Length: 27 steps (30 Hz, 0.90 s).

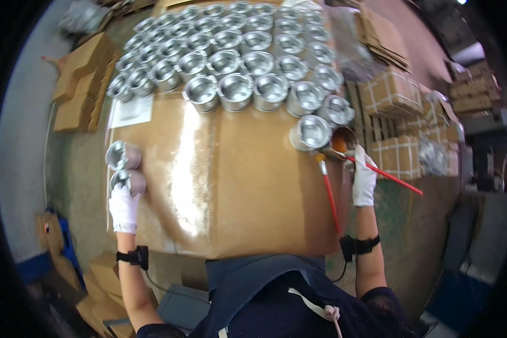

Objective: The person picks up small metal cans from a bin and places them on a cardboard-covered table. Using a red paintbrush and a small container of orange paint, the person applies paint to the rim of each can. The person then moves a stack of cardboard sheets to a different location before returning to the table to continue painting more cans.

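Note:
My left hand (124, 209), in a white glove, pinches the rim of a silver, cup-shaped metal piston (130, 181) at the table's left edge. A second piston (123, 156) lies right behind it. At the right edge, my gloved right hand (364, 177) is closed round a red-handled brush (397, 180). The brush's tip end points to a metal can (343, 137) with orange-brown stuff inside; whether the bristles touch it is hidden. Another red-handled paintbrush (328, 191), pale-bristled, lies on the table just left of that hand.
Rows of similar pistons (235, 92) fill the far part of the brown-covered table (253, 186). A white paper sheet (132, 112) lies at the left. Cardboard boxes (391, 93) stand beyond the right edge, and more boxes (79, 93) at the left.

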Each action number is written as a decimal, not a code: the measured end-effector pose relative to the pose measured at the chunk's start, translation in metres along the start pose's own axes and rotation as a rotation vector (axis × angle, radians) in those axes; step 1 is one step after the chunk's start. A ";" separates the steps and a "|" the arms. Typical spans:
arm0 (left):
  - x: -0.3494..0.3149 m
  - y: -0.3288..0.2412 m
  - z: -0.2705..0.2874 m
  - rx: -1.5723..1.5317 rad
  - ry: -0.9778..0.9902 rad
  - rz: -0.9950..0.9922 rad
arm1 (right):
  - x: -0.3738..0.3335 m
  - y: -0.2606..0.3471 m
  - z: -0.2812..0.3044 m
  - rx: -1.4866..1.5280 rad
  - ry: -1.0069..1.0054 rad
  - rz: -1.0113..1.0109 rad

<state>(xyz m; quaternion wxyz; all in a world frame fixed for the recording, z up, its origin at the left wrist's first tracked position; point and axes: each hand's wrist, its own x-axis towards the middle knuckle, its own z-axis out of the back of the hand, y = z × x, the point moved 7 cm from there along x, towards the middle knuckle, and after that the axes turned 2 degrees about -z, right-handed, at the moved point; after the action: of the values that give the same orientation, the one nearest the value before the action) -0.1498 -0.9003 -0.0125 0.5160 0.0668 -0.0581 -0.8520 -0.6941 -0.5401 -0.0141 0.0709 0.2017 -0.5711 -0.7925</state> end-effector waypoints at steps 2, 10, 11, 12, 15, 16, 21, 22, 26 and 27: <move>0.004 0.022 -0.022 0.161 -0.006 0.015 | 0.005 0.001 0.003 -0.066 -0.064 0.073; 0.025 -0.007 -0.012 -0.992 0.414 0.036 | 0.018 -0.046 0.016 -0.098 -0.198 -0.046; 0.020 -0.025 0.004 -1.301 0.457 0.063 | 0.006 -0.033 0.006 -0.084 -0.203 -0.042; 0.015 -0.033 0.004 -1.495 0.549 0.052 | -0.003 -0.026 0.003 -0.041 -0.219 -0.036; 0.014 -0.075 0.044 -1.813 0.376 -0.016 | -0.040 0.010 -0.023 0.051 -0.227 0.001; 0.018 -0.088 0.048 -1.881 0.316 -0.026 | -0.058 0.029 -0.041 0.043 -0.205 0.010; 0.015 -0.125 0.039 -1.850 0.341 -0.077 | -0.167 0.113 -0.154 -0.014 -0.008 0.149; 0.014 -0.135 0.048 -2.101 0.450 -0.026 | -0.184 0.126 -0.173 -0.021 0.046 0.218; 0.005 -0.158 0.070 -2.672 0.792 0.218 | -0.209 0.133 -0.223 0.072 0.250 0.259; 0.002 -0.158 0.056 -2.680 0.768 0.302 | -0.209 0.133 -0.229 0.070 0.272 0.228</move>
<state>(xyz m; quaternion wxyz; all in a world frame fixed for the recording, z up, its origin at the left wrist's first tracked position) -0.2982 -0.8280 0.0155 0.2556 -0.2509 0.9253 -0.1248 -0.4281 -0.7140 0.0986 0.2300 0.2434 -0.6025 -0.7244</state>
